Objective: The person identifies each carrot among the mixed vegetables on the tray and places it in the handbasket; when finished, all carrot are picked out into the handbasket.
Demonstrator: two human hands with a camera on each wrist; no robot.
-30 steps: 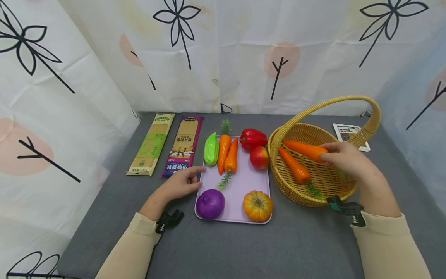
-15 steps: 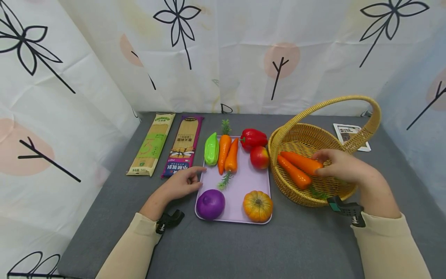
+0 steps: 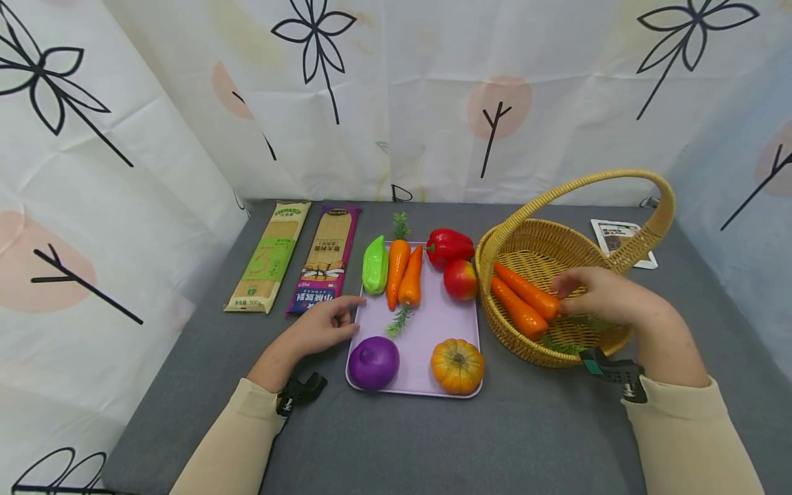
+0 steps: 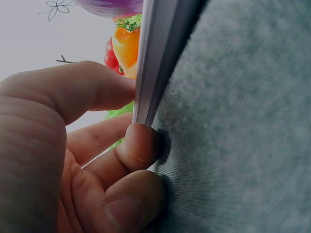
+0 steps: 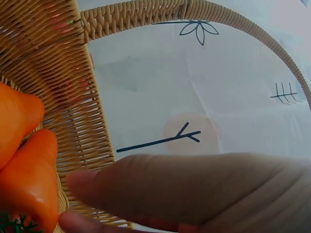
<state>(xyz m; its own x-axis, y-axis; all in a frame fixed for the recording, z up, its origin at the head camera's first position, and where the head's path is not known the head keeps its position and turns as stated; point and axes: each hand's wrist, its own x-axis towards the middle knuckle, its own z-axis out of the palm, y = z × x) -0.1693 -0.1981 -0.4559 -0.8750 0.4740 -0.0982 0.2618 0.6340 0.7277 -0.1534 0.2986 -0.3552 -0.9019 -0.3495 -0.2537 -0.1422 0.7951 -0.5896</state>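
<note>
In the head view, my right hand (image 3: 603,295) is inside the wicker basket (image 3: 572,237), fingers loosely bent at the thick end of the upper carrot (image 3: 526,292). A second carrot (image 3: 516,313) lies alongside it. The right wrist view shows thumb and finger slightly apart, next to the nearer carrot (image 5: 31,179) but not around it. My left hand (image 3: 322,323) rests at the left edge of the lilac tray (image 3: 421,330). Seen from the left wrist, thumb and fingertips touch the tray rim (image 4: 150,63), while other fingers curl down on the grey cloth.
On the tray are a green vegetable (image 3: 375,267), two carrots (image 3: 411,278), a purple onion-shaped vegetable (image 3: 374,363), a small pumpkin (image 3: 458,366), a red pepper (image 3: 448,247) and a red-yellow fruit (image 3: 460,280). Two noodle packs (image 3: 269,258) lie left; a white packet (image 3: 621,240) is behind the basket.
My right hand has lowered the upper carrot into the basket beside the other one, and its fingers have loosened from it. The left hand has stayed at the tray edge.
</note>
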